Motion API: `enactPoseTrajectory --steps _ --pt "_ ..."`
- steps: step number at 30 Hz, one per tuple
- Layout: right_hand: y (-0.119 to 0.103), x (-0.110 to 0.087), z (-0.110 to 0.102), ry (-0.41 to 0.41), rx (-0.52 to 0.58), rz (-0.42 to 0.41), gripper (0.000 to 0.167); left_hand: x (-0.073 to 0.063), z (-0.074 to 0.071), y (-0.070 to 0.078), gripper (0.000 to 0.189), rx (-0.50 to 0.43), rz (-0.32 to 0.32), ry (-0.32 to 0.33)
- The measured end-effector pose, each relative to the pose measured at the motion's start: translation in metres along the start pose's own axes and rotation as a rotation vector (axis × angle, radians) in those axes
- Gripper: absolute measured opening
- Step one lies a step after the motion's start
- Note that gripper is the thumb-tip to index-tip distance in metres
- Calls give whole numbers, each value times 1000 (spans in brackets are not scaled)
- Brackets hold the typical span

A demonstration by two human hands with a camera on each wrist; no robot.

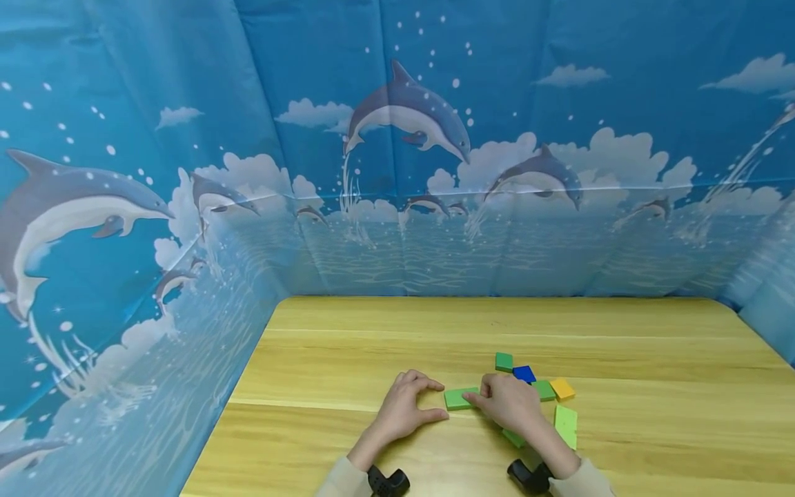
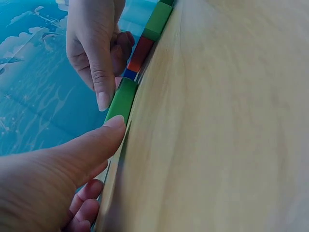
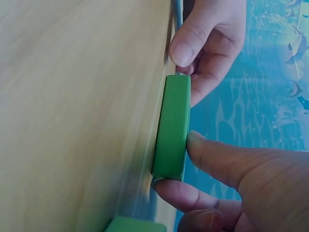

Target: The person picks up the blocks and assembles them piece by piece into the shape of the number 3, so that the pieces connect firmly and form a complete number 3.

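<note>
A flat green block (image 1: 458, 399) lies on the wooden table between the two hands. My right hand (image 1: 511, 402) holds its right end: in the right wrist view the thumb lies against the upper face of the green block (image 3: 174, 126), with a finger curled at the near end. My left hand (image 1: 406, 406) curves in a loose C just left of the block, holding nothing. From the left wrist view, my left thumb (image 2: 115, 122) overlaps the near end of the green block (image 2: 122, 99).
Right of the hands lie a dark green block (image 1: 504, 362), a blue block (image 1: 524, 374), a green block (image 1: 544, 391), an orange block (image 1: 562, 389) and a light green block (image 1: 566, 426). A red block (image 2: 140, 54) shows in the left wrist view. A dolphin-print curtain (image 1: 397, 255) stands behind the table.
</note>
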State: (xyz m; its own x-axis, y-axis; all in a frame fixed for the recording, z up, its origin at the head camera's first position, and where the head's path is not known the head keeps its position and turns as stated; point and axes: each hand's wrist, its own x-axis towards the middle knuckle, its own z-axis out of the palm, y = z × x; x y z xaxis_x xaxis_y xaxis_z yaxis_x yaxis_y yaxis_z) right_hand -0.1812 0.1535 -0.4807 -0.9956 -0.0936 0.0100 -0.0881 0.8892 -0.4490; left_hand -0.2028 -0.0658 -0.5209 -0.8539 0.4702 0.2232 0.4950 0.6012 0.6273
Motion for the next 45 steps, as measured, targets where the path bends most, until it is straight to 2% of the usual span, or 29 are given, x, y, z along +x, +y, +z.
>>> enactPoseTrajectory --steps 8,17,24,30,36,45 --pt "-7 -3 4 33 -18 -58 38 0 0 -1 43 -27 -25 8" --pt "-12 -2 6 24 -8 -79 37 1 1 -4 39 -57 0 25" --pt "-4 2 -7 14 43 -76 31 2 -2 -5 38 -82 -19 19" --pt "16 8 -22 45 72 -59 28 2 -4 -6 39 -94 -24 30" --pt "34 16 -35 66 63 7 30 2 -3 -8 40 -118 -24 33" --pt "42 28 -43 19 -30 85 40 5 -2 -9 41 -129 -24 33"
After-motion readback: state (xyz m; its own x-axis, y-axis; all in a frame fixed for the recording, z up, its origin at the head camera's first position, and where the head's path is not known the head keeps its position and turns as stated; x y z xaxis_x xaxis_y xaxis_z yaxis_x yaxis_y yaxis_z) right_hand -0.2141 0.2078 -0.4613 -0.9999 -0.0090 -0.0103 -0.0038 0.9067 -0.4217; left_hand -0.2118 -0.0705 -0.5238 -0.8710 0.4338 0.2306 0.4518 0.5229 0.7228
